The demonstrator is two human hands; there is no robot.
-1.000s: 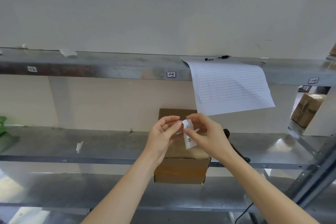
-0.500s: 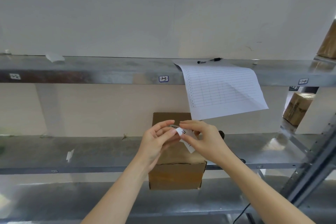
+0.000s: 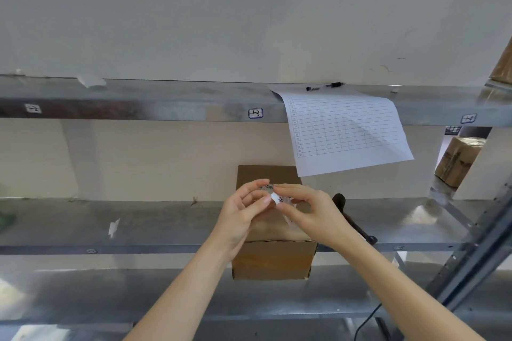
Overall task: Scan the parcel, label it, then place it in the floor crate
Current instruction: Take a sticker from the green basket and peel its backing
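A brown cardboard parcel (image 3: 273, 259) sits on the metal shelf (image 3: 155, 225), its front hanging a little over the shelf edge. Above its top, my left hand (image 3: 241, 212) and my right hand (image 3: 310, 212) meet and pinch a small white label (image 3: 275, 198) with black print between fingertips. The label is curled and partly hidden by my fingers. A black handheld scanner (image 3: 353, 220) lies on the shelf just right of the parcel, behind my right wrist, with its cable running down. No floor crate is in view.
A lined paper sheet (image 3: 343, 130) hangs from the upper shelf, held under a black pen (image 3: 324, 86). Another cardboard box (image 3: 457, 162) stands at the far right behind the rack post. A scrap of white tape (image 3: 113, 227) lies on the shelf at left.
Both hands have moved slightly up and closer together over the parcel. The label is more curled and more covered by my fingers than before.
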